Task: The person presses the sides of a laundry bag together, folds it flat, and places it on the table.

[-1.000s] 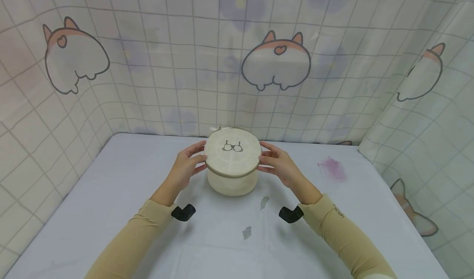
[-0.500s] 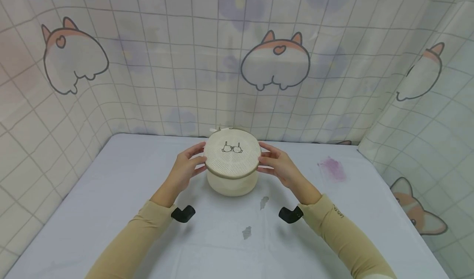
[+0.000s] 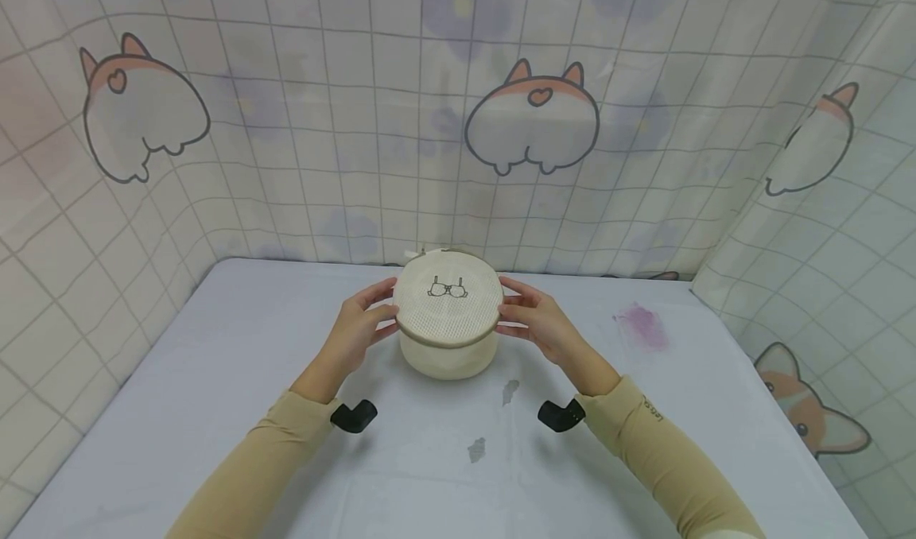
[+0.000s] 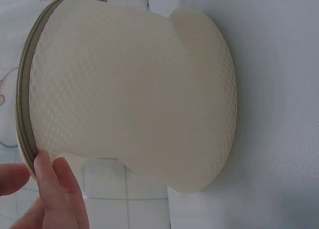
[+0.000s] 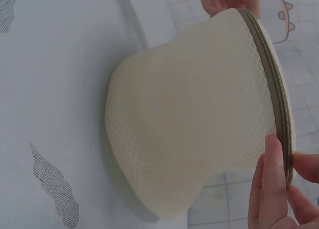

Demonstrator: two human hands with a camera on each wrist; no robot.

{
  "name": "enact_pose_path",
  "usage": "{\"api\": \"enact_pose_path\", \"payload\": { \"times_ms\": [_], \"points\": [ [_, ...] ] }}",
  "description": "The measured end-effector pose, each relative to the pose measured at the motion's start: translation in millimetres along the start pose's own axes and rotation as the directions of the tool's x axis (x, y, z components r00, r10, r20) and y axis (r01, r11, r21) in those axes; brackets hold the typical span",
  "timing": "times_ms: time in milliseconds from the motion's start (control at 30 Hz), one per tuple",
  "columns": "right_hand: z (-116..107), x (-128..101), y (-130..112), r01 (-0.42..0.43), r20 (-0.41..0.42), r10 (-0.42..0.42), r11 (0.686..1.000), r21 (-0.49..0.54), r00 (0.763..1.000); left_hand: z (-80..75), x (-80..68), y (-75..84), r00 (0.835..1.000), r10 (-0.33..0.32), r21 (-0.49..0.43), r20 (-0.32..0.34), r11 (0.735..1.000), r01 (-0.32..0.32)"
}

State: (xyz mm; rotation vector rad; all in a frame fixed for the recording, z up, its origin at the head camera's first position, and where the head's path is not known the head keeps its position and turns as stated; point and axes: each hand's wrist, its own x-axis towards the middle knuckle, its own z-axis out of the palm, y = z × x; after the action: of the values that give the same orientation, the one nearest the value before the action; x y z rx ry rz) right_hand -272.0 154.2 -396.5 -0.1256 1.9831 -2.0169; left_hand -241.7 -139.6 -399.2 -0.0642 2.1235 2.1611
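Observation:
A round cream mesh laundry bag (image 3: 449, 316) stands on the table, with a small line drawing of a bra on its flat top. My left hand (image 3: 354, 323) pinches the top rim from the left, thumb above and fingers beneath. On the opposite side my right hand (image 3: 541, 322) pinches the same rim. Both wrist views show a brownish zipper (image 4: 24, 99) running along this rim, and it is closed along the stretch in sight. The soft side wall (image 5: 179, 104) bulges and creases between the rim and the base, which sits on the table.
White cloth covers the table (image 3: 215, 380), with two grey worn patches (image 3: 477, 449) in front of the bag and a pink stain (image 3: 646, 327) to the right. A grid-patterned curtain (image 3: 343, 165) with corgi prints encloses the back and sides.
The bag's top has come slightly down and towards me, with both hands keeping their pinch on the rim. The base has stayed in place.

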Motion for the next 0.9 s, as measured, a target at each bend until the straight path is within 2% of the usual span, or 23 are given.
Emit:
{"api": "enact_pose_path", "payload": {
  "times_ms": [900],
  "points": [
    [-1.4,0.0,4.0,0.004,0.029,-0.005,1.000,0.010,1.000,-0.1,1.9,-5.9,1.000,-0.003,0.013,-0.006,1.000,0.003]
  ]
}}
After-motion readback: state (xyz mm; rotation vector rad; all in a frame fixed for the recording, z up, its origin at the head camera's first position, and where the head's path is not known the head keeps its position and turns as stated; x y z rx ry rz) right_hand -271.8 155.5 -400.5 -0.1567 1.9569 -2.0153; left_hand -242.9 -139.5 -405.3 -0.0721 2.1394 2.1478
